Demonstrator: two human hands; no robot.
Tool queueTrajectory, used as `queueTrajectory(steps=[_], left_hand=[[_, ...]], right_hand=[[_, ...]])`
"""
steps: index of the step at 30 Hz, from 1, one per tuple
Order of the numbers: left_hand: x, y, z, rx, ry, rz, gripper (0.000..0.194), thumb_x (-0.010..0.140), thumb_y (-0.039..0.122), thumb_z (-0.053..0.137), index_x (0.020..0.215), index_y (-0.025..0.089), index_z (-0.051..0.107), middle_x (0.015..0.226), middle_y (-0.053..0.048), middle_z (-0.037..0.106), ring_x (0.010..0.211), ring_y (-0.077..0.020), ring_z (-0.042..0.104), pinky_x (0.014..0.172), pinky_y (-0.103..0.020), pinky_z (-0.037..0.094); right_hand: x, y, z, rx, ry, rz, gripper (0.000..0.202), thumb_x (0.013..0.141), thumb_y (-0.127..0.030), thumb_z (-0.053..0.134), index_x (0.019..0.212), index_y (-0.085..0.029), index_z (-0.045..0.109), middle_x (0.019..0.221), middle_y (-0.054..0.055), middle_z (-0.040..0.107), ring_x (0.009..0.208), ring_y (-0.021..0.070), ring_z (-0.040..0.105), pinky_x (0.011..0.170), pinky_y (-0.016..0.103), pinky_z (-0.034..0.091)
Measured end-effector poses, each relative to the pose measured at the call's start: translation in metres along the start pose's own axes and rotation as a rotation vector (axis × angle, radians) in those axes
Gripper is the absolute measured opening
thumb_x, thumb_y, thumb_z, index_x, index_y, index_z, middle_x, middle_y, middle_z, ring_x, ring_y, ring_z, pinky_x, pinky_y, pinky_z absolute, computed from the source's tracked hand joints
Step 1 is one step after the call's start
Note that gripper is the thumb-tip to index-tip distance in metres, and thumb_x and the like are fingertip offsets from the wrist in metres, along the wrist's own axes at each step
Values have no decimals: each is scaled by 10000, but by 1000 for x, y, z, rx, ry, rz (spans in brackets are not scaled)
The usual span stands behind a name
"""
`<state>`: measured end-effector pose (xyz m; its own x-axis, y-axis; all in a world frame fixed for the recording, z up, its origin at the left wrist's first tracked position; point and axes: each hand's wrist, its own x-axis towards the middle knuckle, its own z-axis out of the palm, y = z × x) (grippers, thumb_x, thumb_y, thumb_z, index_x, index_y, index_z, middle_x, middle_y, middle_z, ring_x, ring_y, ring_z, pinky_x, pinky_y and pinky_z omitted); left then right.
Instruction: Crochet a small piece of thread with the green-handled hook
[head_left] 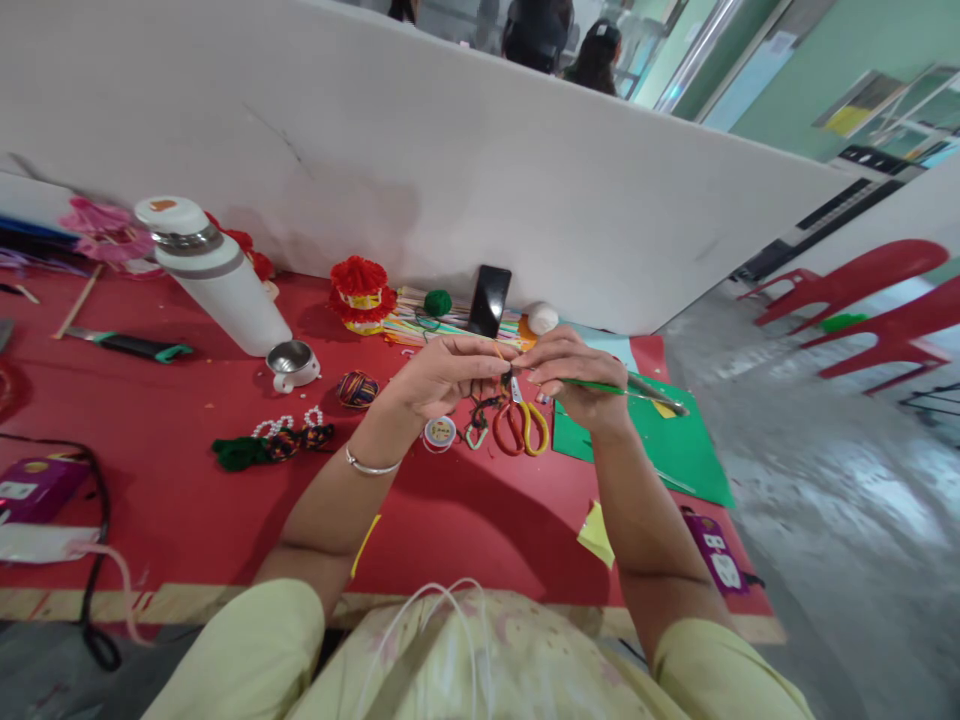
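Pinching, right of a multicoloured yarn ball (pixel 358 390), dark yarn (pixel 490 402) in the clamped left hand (pixel 451 373). With scissors (pixel 517 425) beneath the gap between both hands, gripping a green rod (pixel 637 391) in the clamped right hand (pixel 579 372), slanting it out rightward.

Behind our left fingers (pixel 481 367) we wear a slim silver bangle (pixel 373 467); farther back from the fingers are short pale-yellow sleeves (pixel 247 650), a pink-patterned top (pixel 540 670) and thin white looping cords (pixel 468 580).
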<state>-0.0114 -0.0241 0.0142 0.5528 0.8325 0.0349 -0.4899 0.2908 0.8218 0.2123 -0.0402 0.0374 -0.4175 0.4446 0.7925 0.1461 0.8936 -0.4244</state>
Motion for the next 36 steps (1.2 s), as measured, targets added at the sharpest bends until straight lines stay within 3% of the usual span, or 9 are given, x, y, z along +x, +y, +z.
queueTrajectory(steps=[3,5,12,24,32,36], left_hand=[[0,1,2,39,-31,42,261,631,207,985,864,140,887,1116,-124,829,723,-113,717,637,-227,553],[0,0,4,39,-42,53,293,611,189,989,882,145,889,1175,-129,819,740,-115,712,632,-235,541],[2,-4,9,-5,30,154,249,604,163,983,834,167,890,1164,-116,815,730,-86,682,603,-199,505],[0,-2,12,-17,59,82,260,569,123,929,823,150,886,1059,-124,821,605,-56,579,493,-194,408],[2,-1,10,-17,37,3,235,542,124,896,776,142,874,963,-129,837,548,-44,496,452,-203,313],[3,-1,12,-8,1,-65,226,505,128,885,729,137,861,776,-84,802,486,-32,440,434,-202,262]], right_hand=[[-1,1,0,7,-2,-8,160,968,-448,769,1090,-382,847,1044,-5,894,923,210,828,901,447,604],[-1,1,0,8,4,-10,160,968,-453,767,1085,-379,849,1040,1,894,919,214,828,893,448,611],[0,-1,-1,-8,20,-7,148,975,-440,760,1062,-366,854,1048,15,893,921,217,822,885,446,614],[-7,1,-1,-62,33,-11,176,948,-390,800,1117,-393,848,1074,4,890,942,222,809,910,455,624],[-6,0,-8,-65,-65,23,140,975,-419,763,1079,-372,845,1038,1,891,886,211,814,906,452,607],[-4,1,-10,56,-84,71,117,990,-350,743,1028,-322,850,986,21,888,884,207,812,876,434,604]])
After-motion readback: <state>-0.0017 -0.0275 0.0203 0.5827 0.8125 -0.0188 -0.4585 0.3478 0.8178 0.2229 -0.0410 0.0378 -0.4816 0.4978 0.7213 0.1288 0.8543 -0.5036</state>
